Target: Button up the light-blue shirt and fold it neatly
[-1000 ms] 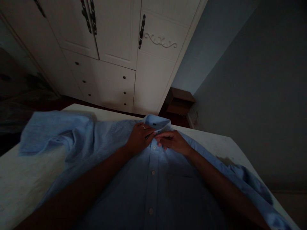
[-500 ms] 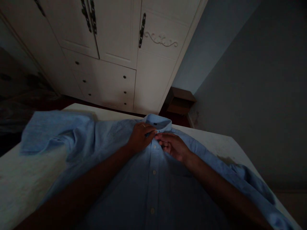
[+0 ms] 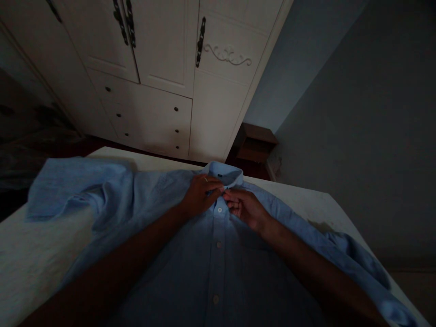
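Observation:
A light blue button-up shirt (image 3: 150, 204) lies spread front-up on a white table (image 3: 27, 254), collar (image 3: 225, 171) pointing away from me. My left hand (image 3: 199, 193), with a ring on one finger, pinches the shirt's placket just below the collar. My right hand (image 3: 245, 206) meets it from the right, fingers curled and pinched on the same top part of the placket. Both hands touch at the top button area. The buttons further down the front look fastened.
A white wardrobe (image 3: 170, 68) with dark handles and small drawers stands beyond the table. A brown wooden nightstand (image 3: 255, 145) sits beside it in the corner. A grey wall (image 3: 357, 113) fills the right side. The room is dim.
My right hand has turned its fingers inward and drawn closer to the left hand at the collar. The shirt has stayed in place.

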`<state>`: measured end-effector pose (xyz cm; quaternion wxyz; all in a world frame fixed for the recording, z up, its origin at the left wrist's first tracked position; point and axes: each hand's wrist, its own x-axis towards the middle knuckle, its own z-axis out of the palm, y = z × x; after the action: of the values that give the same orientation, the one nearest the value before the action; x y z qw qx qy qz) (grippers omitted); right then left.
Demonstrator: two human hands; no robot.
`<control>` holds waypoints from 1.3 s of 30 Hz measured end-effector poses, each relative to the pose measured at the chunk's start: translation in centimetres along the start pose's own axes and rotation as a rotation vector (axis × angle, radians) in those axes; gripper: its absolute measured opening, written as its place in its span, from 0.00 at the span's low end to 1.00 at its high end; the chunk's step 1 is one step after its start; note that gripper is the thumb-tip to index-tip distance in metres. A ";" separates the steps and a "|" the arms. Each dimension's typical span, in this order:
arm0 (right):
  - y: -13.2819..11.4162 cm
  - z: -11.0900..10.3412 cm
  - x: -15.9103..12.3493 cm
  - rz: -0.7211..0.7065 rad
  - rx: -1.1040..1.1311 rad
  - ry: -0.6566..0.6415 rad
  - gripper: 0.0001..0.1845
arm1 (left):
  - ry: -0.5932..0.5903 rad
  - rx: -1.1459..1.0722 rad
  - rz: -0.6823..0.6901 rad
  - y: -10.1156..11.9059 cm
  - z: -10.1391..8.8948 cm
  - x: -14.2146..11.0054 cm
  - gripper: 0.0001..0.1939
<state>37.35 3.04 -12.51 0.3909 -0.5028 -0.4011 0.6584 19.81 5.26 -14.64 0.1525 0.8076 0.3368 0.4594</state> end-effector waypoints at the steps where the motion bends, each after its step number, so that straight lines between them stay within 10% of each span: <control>1: 0.0 0.1 0.0 0.029 0.048 0.022 0.08 | 0.007 -0.004 0.007 0.0 0.0 0.0 0.12; 11: 0.0 1.4 -0.8 -0.002 0.091 0.083 0.13 | 0.273 0.286 0.050 1.5 -0.7 -0.4 0.11; 20: 0.6 2.0 -1.0 -0.147 -0.022 0.109 0.10 | 0.018 0.108 -0.145 1.8 -0.1 -0.2 0.05; 26: 0.8 2.0 -1.0 -0.144 -0.031 0.120 0.11 | 0.052 -0.021 -0.261 1.9 -0.4 0.2 0.07; 39: 1.5 2.0 -1.1 -0.230 -0.038 0.114 0.11 | 0.025 0.311 -0.021 0.9 -0.7 -0.3 0.14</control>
<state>35.43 1.21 -13.18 0.4763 -0.4975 -0.4458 0.5718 19.46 4.38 -13.96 0.0261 0.8121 0.4144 0.4100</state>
